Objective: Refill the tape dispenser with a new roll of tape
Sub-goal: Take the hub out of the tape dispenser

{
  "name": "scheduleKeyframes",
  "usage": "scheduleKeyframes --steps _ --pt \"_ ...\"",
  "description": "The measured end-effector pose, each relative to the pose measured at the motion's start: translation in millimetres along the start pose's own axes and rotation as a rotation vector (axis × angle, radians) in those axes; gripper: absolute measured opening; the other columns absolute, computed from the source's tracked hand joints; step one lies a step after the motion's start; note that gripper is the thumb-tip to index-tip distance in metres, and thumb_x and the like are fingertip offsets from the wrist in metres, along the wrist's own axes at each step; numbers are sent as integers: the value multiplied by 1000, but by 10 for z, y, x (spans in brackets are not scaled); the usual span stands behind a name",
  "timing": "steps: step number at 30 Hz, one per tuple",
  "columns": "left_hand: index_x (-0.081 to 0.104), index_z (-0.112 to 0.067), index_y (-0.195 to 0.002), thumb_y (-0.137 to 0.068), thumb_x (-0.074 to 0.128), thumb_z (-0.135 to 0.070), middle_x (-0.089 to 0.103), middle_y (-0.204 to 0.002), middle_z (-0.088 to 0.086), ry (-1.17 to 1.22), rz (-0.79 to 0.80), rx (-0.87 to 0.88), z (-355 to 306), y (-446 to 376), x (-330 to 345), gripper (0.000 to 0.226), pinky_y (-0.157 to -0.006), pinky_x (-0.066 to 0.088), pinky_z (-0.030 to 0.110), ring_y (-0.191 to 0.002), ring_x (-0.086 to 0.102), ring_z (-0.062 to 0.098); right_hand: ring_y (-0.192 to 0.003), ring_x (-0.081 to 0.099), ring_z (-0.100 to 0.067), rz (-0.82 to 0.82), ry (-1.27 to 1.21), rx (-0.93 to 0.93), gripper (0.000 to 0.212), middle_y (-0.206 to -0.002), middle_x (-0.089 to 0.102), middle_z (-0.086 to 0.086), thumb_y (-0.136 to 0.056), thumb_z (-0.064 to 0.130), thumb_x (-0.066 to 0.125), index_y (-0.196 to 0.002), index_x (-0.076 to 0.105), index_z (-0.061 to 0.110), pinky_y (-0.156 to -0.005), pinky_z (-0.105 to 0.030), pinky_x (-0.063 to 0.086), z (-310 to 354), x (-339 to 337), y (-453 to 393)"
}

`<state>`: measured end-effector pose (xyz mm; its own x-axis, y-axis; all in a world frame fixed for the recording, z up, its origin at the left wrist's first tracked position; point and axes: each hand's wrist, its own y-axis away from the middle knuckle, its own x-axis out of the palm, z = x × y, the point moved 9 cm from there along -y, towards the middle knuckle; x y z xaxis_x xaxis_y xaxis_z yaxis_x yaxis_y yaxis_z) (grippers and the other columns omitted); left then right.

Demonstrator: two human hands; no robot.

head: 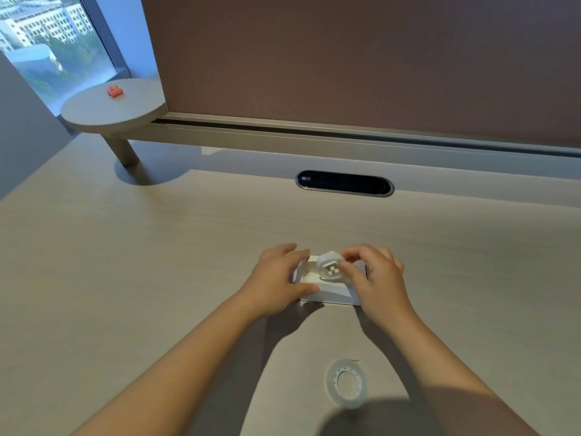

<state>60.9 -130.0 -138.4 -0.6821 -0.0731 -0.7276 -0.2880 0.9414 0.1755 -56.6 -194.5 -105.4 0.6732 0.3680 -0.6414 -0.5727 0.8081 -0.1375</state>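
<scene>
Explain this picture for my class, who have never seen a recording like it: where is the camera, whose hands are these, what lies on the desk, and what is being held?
There is one picture, taken by a wide-angle camera worn on a person's head, looking forward and down. No machine is involved: the two bare arms belong to the wearer.

On the pale desk sits a white tape dispenser. The left hand grips its left end to steady it. The right hand pinches a white spool at the dispenser's top; whether it is going in or coming out cannot be told.

Nearer the person lies a clear roll of tape, flat and untouched.

Further back are a dark oval slot in the desk and a small round shelf with something orange on it.
</scene>
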Motion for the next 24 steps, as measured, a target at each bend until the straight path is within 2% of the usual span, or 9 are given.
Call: scheduleKeyframes --steps 1,3,5,8,12,14,17,20,24 --pt "39 -18 -131 -79 60 -28 36 -144 8 75 -46 -3 -28 49 -68 57 -108 25 34 -132 29 22 -90 47 -15 -18 -56 -8 7 -78 55 12 -82 15 56 -83 62 17 -81 -29 29 46 -64 11" --pt "45 -15 -126 -82 56 -24 47 -134 7 349 -97 -24 -68 161 -162 46 -96 38 26 -117 45 16 -80 53 -13 -22 -228 7 14 -76 56 15 -82 12 55 -75 58 24 -73 -18 41 93 -138 54" --pt "54 -13 -117 -85 51 -21 61 -114 4 583 -26 -38 -142 273 -103 34 -79 48 17 -94 58 9 -72 56 -4 4 -371 36 25 -75 59 12 -82 10 55 -69 56 31 -62 -7 43 111 -117 143" --pt "64 -15 -94 -85 50 -20 65 -84 -1 743 64 -19 -215 405 65 17 -66 51 15 -70 62 3 -65 59 1 37 -468 61 25 -73 62 8 -82 10 55 -69 59 31 -58 -7 46 117 -10 309" --pt "63 -9 -86 -83 53 -15 64 -82 8 888 54 -11 -113 570 265 12 -77 53 30 -80 62 22 -69 62 -14 85 -559 90 12 -72 63 0 -79 11 61 -73 63 22 -61 -19 52 72 152 570" --pt "61 -8 -84 -81 55 -14 64 -81 9 931 68 7 -66 671 363 9 -82 52 36 -84 62 28 -66 61 -14 99 -512 56 14 -72 62 -2 -77 9 63 -72 61 22 -57 -16 52 82 202 711" --pt "61 -15 -89 -81 55 -10 68 -79 3 973 83 94 -79 867 459 11 -71 55 26 -80 65 21 -61 61 -4 58 -480 17 18 -72 62 -1 -77 8 63 -70 60 24 -51 -10 49 94 203 956" --pt "66 -17 -88 -80 55 -7 74 -70 -6 1006 115 187 -169 1124 514 17 -66 57 20 -73 69 10 -70 61 -12 6 -445 -35 10 -75 63 0 -78 12 62 -74 61 21 -54 -11 52 165 147 1232" --pt "70 -16 -86 -79 57 -8 75 -72 -7 1013 121 236 -268 1395 525 16 -67 56 18 -76 70 11 -73 62 -15 -36 -400 -83 10 -75 63 1 -78 12 62 -75 61 22 -57 -12 53 310 53 1503"
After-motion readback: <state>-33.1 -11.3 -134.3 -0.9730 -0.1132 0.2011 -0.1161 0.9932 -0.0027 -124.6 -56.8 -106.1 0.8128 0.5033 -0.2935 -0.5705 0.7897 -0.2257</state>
